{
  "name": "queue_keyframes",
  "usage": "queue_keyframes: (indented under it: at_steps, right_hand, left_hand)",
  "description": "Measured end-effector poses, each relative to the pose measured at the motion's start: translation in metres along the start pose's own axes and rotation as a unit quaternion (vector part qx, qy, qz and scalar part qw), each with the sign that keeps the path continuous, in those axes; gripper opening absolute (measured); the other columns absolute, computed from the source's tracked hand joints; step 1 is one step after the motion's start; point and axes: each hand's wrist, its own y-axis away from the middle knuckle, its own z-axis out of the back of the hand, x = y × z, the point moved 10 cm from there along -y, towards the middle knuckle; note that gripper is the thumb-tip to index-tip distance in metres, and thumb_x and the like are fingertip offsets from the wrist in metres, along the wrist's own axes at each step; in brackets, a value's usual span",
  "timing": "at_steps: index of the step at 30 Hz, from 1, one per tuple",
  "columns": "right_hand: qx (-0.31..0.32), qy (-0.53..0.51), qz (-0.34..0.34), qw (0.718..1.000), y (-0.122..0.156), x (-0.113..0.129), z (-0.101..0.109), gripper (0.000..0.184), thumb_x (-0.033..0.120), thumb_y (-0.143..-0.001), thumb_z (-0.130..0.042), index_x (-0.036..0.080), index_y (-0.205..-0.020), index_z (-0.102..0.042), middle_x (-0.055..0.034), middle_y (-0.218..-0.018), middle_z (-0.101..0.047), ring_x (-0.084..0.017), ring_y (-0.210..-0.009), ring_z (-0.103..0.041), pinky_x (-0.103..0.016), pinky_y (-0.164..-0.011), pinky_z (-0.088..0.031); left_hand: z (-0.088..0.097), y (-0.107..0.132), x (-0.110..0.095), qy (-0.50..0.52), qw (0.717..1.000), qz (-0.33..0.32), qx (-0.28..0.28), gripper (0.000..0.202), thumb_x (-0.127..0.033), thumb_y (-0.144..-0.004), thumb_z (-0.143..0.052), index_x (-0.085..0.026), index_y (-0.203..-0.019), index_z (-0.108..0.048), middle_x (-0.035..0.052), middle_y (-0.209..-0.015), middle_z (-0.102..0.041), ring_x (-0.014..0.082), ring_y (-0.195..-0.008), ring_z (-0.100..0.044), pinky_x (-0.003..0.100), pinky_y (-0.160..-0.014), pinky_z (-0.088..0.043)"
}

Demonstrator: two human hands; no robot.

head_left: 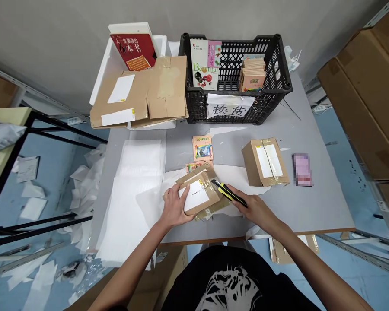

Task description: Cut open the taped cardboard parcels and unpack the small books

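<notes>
A small taped cardboard parcel (pixel 198 192) with a white label lies near the front of the grey table (pixel 311 207). My left hand (pixel 175 206) grips its left side, fingers wrapped over the edge. My right hand (pixel 254 207) is closed around a yellow and black utility knife (pixel 228 193), whose tip touches the parcel's right edge. A second sealed cardboard parcel (pixel 265 162) sits to the right, apart from both hands.
A black plastic crate (pixel 235 77) with books stands at the back. Flattened cardboard (pixel 142 93) and a red book (pixel 134 51) rest back left. Two small colourful booklets (pixel 202 147) lie mid-table, white padding sheets (pixel 132 185) at left. Large cartons (pixel 369 86) rise on the right.
</notes>
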Motion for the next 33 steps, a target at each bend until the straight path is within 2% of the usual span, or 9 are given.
queue_keyframes:
  at_steps: [5, 10, 14, 19, 27, 33]
  right_hand:
    - [0.001, 0.022, 0.012, 1.0, -0.006, 0.007, 0.002, 0.05, 0.035, -0.093, -0.04, 0.032, -0.143, -0.036, 0.0, -0.081, -0.071, -0.017, -0.06, -0.062, -0.024, -0.055, -0.045]
    - [0.01, 0.052, 0.028, 0.998, -0.011, 0.017, -0.004, 0.048, 0.031, -0.093, -0.039, 0.034, -0.141, -0.038, -0.0002, -0.087, -0.073, -0.018, -0.069, -0.065, -0.024, -0.061, -0.047]
    - [-0.005, 0.052, 0.012, 0.999, -0.009, 0.01, 0.003, 0.05, 0.033, -0.093, -0.038, 0.03, -0.143, -0.036, -0.0007, -0.077, -0.071, -0.017, -0.061, -0.062, -0.024, -0.057, -0.046]
    - [0.014, 0.04, 0.014, 0.999, -0.011, 0.006, 0.004, 0.051, 0.035, -0.093, -0.039, 0.031, -0.143, -0.036, 0.0, -0.074, -0.07, -0.016, -0.054, -0.058, -0.024, -0.054, -0.045]
    - [0.044, 0.059, 0.013, 0.997, -0.011, 0.007, 0.005, 0.051, 0.035, -0.093, -0.037, 0.029, -0.144, -0.035, -0.0012, -0.069, -0.068, -0.017, -0.054, -0.057, -0.025, -0.053, -0.042]
    - [0.044, 0.088, 0.019, 0.995, -0.006, 0.009, 0.006, 0.051, 0.031, -0.092, -0.037, 0.027, -0.143, -0.036, -0.0012, -0.066, -0.066, -0.017, -0.054, -0.057, -0.025, -0.053, -0.042]
  left_hand:
    - [-0.001, -0.001, -0.002, -0.001, 1.0, 0.005, 0.006, 0.103, -0.056, -0.061, -0.061, -0.02, -0.146, -0.015, 0.0218, -0.129, -0.035, 0.0406, -0.119, -0.034, 0.053, -0.092, -0.027]
    - [-0.001, -0.002, -0.004, -0.002, 1.0, 0.005, 0.012, 0.1, -0.056, -0.062, -0.061, -0.015, -0.145, -0.022, 0.0234, -0.127, -0.037, 0.0409, -0.122, -0.032, 0.054, -0.094, -0.025]
    - [-0.001, -0.001, -0.001, 0.013, 1.0, 0.022, 0.015, 0.098, -0.056, -0.061, -0.061, -0.017, -0.144, -0.024, 0.0221, -0.127, -0.039, 0.0404, -0.122, -0.033, 0.054, -0.095, -0.025]
    - [0.001, 0.0, -0.001, 0.014, 1.0, 0.018, 0.007, 0.1, -0.054, -0.061, -0.061, -0.019, -0.146, -0.021, 0.0221, -0.129, -0.037, 0.0399, -0.121, -0.034, 0.054, -0.094, -0.025]
    - [0.001, -0.001, -0.004, 0.018, 1.0, 0.006, -0.001, 0.1, -0.055, -0.061, -0.061, -0.019, -0.145, -0.022, 0.0221, -0.129, -0.037, 0.0401, -0.121, -0.035, 0.053, -0.093, -0.026]
    - [0.0, -0.002, -0.004, 0.007, 1.0, 0.014, 0.008, 0.101, -0.056, -0.059, -0.062, -0.019, -0.145, -0.023, 0.022, -0.128, -0.039, 0.0399, -0.12, -0.037, 0.052, -0.094, -0.026]
